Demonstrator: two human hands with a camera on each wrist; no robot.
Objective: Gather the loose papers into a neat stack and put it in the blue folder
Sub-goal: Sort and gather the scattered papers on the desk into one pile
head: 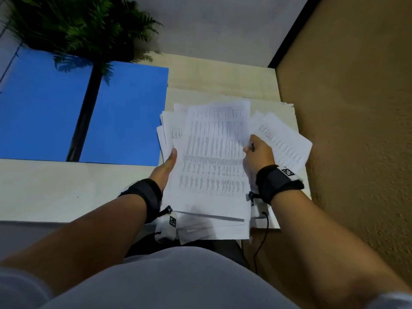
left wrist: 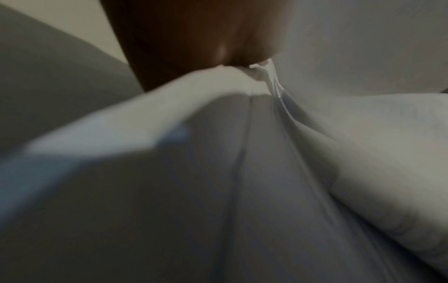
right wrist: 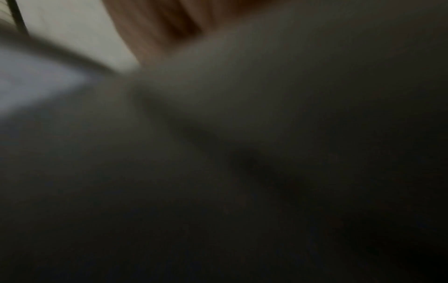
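Note:
A loose stack of printed sheets with tables of small text lies fanned on the pale desk, partly over its near edge. My left hand grips the stack's left edge, thumb on top and fingers hidden beneath. My right hand holds the right edge of the top sheets with curled fingers; a thin dark thing shows by its knuckles, too small to name. A few more sheets spread out under and beyond the right hand. Both wrist views are blurred: pale paper fills the left one, the right one is mostly dark.
An open blue folder lies flat on the desk to the left of the papers. A green fern-like plant stands behind it. A tan textured wall runs close along the right. A black cable hangs from my right wrist.

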